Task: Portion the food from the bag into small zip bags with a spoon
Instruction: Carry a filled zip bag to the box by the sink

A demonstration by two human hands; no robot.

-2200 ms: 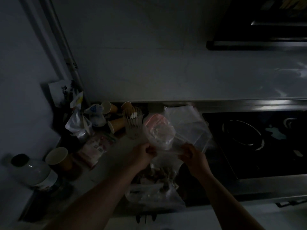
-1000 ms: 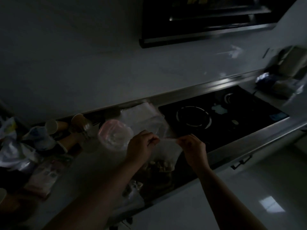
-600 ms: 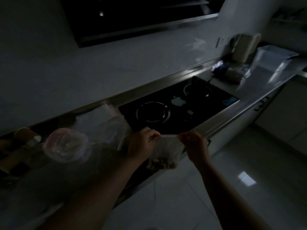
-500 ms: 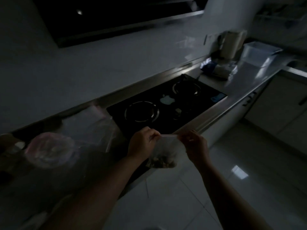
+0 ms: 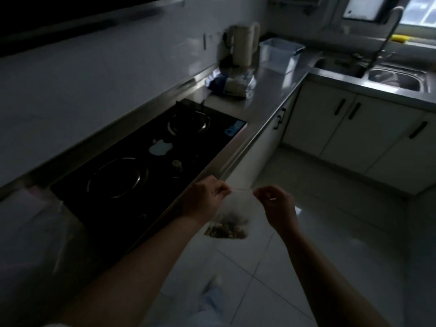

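A small clear zip bag hangs in the air over the floor, just off the counter's front edge. Brown food lies in its bottom. My left hand pinches the left end of the bag's top strip. My right hand pinches the right end of that strip. The strip is stretched straight between them. The big food bag and the spoon are out of view.
A black two-burner hob is set in the steel counter to my left. Clear plastic bags lie at the far left. A kettle, a clear tub and a sink stand farther off. Tiled floor lies below.
I have turned right, away from the cluttered counter end, carrying the small bag off the counter and out over the floor. Both hands keep their pinch on its top strip.
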